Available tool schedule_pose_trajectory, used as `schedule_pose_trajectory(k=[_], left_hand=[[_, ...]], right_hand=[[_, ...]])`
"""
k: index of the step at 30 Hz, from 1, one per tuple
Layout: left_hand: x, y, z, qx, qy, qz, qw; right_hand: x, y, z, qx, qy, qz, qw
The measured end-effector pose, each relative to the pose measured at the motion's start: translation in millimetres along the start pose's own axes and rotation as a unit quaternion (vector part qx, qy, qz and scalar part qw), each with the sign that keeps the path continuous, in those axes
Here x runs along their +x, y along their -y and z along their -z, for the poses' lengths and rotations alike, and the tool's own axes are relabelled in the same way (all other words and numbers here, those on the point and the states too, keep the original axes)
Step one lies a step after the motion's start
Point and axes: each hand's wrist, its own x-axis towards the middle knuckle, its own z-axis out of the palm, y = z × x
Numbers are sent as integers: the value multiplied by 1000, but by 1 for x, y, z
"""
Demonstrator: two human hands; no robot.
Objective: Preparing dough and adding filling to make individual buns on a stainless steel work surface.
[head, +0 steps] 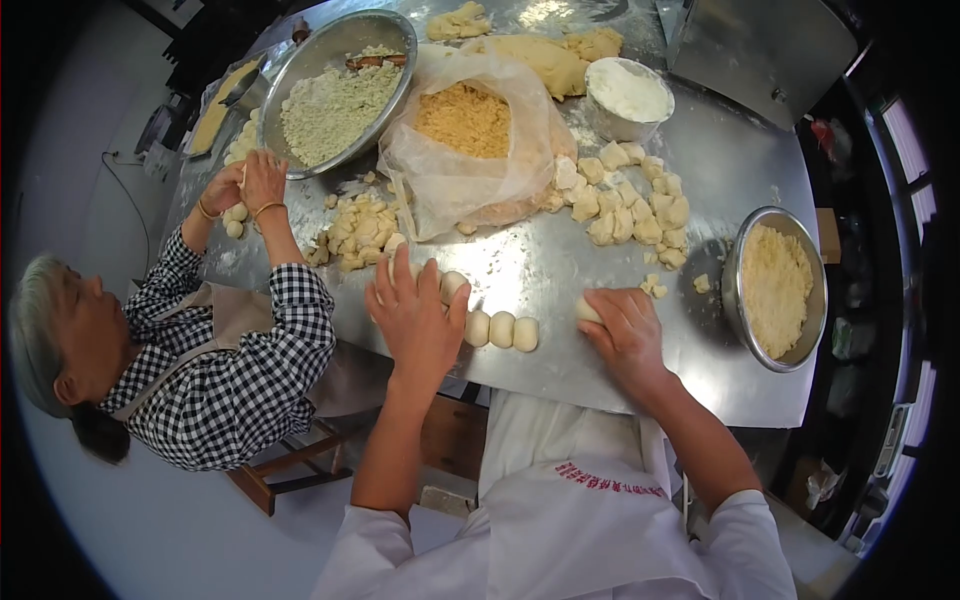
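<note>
My right hand (628, 339) is curled over a smooth, pale dough ball (588, 310) on the steel tabletop, right of a short row of filled-looking dough balls (502, 330). My left hand (420, 319) is spread, fingers apart, above the row's left end. Another dough ball (453, 286) shows beside its fingers, and the palm hides whatever lies beneath. Floured dough pieces (630, 206) are heaped beyond my right hand, while flatter dough pieces (360, 229) lie beyond my left. Between these heaps stands an open plastic bag (480, 199) of orange-yellow crumbly filling (465, 120).
At right, a steel bowl (739, 330) holds yellow filling. A large steel basin (300, 171) of pale crumbly mix stands far left, near a tub of white powder (628, 94) and a dough mass (540, 60). A co-worker (225, 367) shapes dough at left.
</note>
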Motion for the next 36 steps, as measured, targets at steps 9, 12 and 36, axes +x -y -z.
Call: schedule_pose_trajectory(k=[9,12,36], left_hand=[[6,1,-23,-217,125,-69,966],[-1,-31,-13,-727,103,181,654],[-20,-194,9,-696,158,-122,689]], right_hand=[[1,-32,-32,-11,55,19,998],[5,-13,-8,19,22,-23,999],[-51,41,71,580,66,-499,640]])
